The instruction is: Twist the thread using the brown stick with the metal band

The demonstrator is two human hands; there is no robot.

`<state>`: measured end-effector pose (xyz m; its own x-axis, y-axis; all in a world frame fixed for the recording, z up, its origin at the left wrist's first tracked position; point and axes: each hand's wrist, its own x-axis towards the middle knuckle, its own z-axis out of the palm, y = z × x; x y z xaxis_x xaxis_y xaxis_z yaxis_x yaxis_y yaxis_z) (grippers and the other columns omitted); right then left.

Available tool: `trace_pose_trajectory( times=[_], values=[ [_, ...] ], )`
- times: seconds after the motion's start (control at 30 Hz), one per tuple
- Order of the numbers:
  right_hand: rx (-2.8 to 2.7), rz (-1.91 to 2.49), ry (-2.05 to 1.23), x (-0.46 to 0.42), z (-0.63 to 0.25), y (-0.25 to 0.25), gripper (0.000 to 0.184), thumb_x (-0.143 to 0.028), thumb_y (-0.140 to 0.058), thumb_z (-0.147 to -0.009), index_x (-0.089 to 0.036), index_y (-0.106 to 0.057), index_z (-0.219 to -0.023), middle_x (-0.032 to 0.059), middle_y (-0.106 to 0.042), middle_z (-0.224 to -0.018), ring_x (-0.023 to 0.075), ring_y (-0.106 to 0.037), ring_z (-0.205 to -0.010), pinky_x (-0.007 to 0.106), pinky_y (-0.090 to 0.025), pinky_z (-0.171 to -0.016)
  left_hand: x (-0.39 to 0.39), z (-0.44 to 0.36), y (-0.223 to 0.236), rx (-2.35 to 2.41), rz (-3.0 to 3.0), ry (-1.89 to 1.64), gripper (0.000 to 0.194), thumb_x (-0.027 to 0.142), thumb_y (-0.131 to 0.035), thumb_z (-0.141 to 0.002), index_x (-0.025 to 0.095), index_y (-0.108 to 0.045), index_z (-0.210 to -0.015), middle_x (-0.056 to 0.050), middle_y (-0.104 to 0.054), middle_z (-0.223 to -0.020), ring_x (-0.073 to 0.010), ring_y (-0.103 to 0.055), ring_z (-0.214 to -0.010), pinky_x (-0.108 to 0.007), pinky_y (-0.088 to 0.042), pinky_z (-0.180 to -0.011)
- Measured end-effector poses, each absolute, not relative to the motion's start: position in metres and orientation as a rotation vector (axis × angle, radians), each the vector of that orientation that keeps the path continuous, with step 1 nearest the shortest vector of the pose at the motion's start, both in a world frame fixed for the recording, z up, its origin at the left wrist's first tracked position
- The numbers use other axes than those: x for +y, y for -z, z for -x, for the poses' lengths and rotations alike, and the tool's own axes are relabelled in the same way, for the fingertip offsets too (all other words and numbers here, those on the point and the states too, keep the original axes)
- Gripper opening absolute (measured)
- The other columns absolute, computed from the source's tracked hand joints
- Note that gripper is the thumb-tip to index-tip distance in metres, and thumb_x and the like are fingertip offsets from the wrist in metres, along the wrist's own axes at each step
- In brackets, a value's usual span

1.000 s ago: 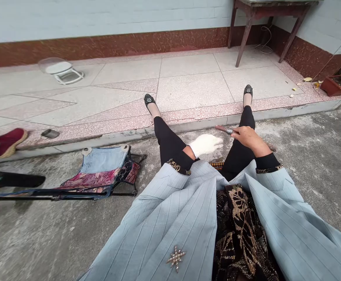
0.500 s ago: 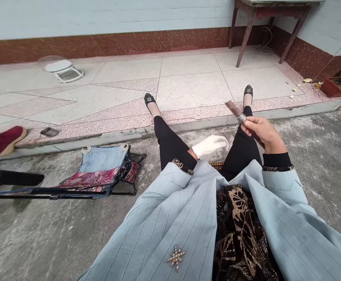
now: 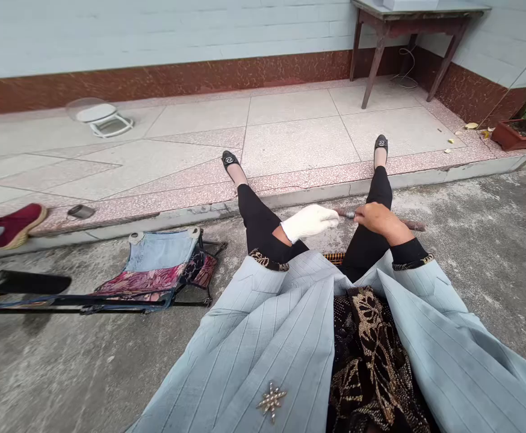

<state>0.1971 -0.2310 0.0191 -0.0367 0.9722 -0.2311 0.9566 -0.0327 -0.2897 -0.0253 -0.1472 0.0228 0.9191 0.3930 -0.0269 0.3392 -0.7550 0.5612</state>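
- Two hands work above the lap, both on the near side of the concrete curb (image 3: 263, 201): the bare right hand (image 3: 377, 219) and the white-gloved left hand (image 3: 308, 222).
- The right hand's grip is closed around a slim wooden-handled tool with a metal collar (image 3: 411, 225), which lies across the right leg (image 3: 378, 192), seemingly held level there by that grip.
- The left hand's fingers (image 3: 328, 218) are extended, not wrapped; they sit at the tool's collar end, though whether they touch it I cannot tell.
- Both legs stretch over the curb, with black flats (image 3: 230, 159) beyond it, which leaves the lap free.
- A folding chair with denim and floral fabric (image 3: 143, 279) sits on the curb's near side, to the left.
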Motion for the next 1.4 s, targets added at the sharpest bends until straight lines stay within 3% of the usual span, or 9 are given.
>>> trace_pose_trajectory(
  times=[0.17, 0.3, 0.47, 0.73, 0.9, 1.0, 1.17, 1.3, 1.4],
  values=[
    [-2.166, 1.363, -1.381, -0.244, -0.2, -0.028, 0.026, -0.04, -0.059, -0.089, -0.017, -0.071, -0.092, -0.0009, -0.06, -0.07, 0.0127, -0.053, -0.064, 0.025, -0.038, -0.061, -0.133, 0.03, -0.015, 0.542, -2.253, -0.312, 0.029, 0.038, -0.05, -0.088, 0.014, -0.067, -0.086, -0.002, -0.065, -0.079, -0.013, -0.055, -0.072, -0.024, -0.042, -0.073],
    [-1.707, 1.358, -1.143, -0.246, -0.206, -0.035, 0.031, -0.046, -0.061, -0.085, -0.016, -0.065, -0.079, -0.0018, -0.054, -0.066, 0.0104, -0.046, -0.059, 0.024, -0.036, -0.056, -0.15, 0.018, 0.025, 0.634, -1.914, -0.378, 0.038, 0.044, -0.044, -0.093, 0.013, -0.065, -0.087, 0.0, -0.059, -0.07, -0.01, -0.046, -0.059, -0.023, -0.038, -0.06],
    [-1.426, 1.523, -1.051, -0.236, -0.211, -0.023, 0.03, -0.046, -0.062, -0.077, -0.016, -0.061, -0.076, 0.0009, -0.057, -0.068, 0.011, -0.047, -0.057, 0.025, -0.036, -0.052, -0.173, 0.011, 0.051, 0.51, -2.067, -0.2, 0.03, 0.038, -0.051, -0.093, 0.015, -0.068, -0.088, 0.0, -0.063, -0.079, -0.0125, -0.054, -0.074, -0.024, -0.041, -0.074],
    [-1.724, 1.953, -0.519, -0.228, -0.212, -0.008, 0.025, -0.037, -0.056, -0.088, -0.017, -0.065, -0.075, 0.0029, -0.059, -0.066, 0.0157, -0.051, -0.064, 0.029, -0.032, -0.061, -0.163, 0.024, 0.043, 0.55, -2.403, -0.2, 0.032, 0.037, -0.045, -0.099, 0.017, -0.067, -0.087, 0.0, -0.065, -0.077, -0.0133, -0.057, -0.071, -0.024, -0.039, -0.07],
    [-1.954, 2.177, -0.327, -0.231, -0.197, -0.016, 0.025, -0.033, -0.053, -0.095, -0.017, -0.071, -0.089, 0.0113, -0.072, -0.088, 0.0211, -0.06, -0.08, 0.03, -0.031, -0.066, -0.16, 0.028, 0.023, 0.568, -2.777, -0.216, 0.032, 0.039, -0.044, -0.101, 0.021, -0.07, -0.098, -0.003, -0.071, -0.088, -0.0172, -0.063, -0.081, -0.026, -0.039, -0.07],
    [-2.18, 2.167, -0.531, -0.232, -0.192, -0.017, 0.021, -0.028, -0.057, -0.092, -0.016, -0.073, -0.088, 0.0114, -0.073, -0.088, 0.0205, -0.061, -0.08, 0.029, -0.034, -0.065, -0.156, 0.032, 0.005, 0.587, -2.855, -0.247, 0.031, 0.037, -0.045, -0.1, 0.02, -0.071, -0.102, -0.005, -0.074, -0.096, -0.0189, -0.066, -0.088, -0.027, -0.041, -0.074],
    [-2.208, 1.429, -1.613, -0.241, -0.194, -0.023, 0.021, -0.033, -0.064, -0.086, -0.016, -0.075, -0.09, -0.001, -0.062, -0.064, 0.0114, -0.053, -0.059, 0.023, -0.04, -0.058, -0.148, 0.032, -0.001, 0.555, -2.502, -0.319, 0.027, 0.033, -0.05, -0.094, 0.017, -0.071, -0.094, -0.005, -0.073, -0.093, -0.0167, -0.065, -0.085, -0.025, -0.045, -0.077],
    [-1.578, 1.147, -1.515, -0.245, -0.198, -0.029, 0.037, -0.051, -0.073, -0.079, -0.015, -0.07, -0.081, -0.0013, -0.06, -0.067, 0.0083, -0.048, -0.056, 0.022, -0.037, -0.052, -0.159, 0.017, 0.024, 0.58, -1.978, -0.492, 0.039, 0.04, -0.04, -0.097, 0.012, -0.067, -0.092, -0.004, -0.067, -0.081, -0.0111, -0.053, -0.063, -0.024, -0.042, -0.063],
    [-1.265, 1.221, -1.333, -0.241, -0.2, -0.026, 0.04, -0.052, -0.077, -0.075, -0.015, -0.063, -0.07, -0.001, -0.058, -0.065, 0.007, -0.045, -0.052, 0.022, -0.034, -0.049, -0.17, 0.009, 0.039, 0.537, -1.971, -0.365, 0.037, 0.041, -0.044, -0.096, 0.014, -0.067, -0.087, -0.001, -0.064, -0.076, -0.0109, -0.052, -0.065, -0.025, -0.042, -0.067]
  ],
)
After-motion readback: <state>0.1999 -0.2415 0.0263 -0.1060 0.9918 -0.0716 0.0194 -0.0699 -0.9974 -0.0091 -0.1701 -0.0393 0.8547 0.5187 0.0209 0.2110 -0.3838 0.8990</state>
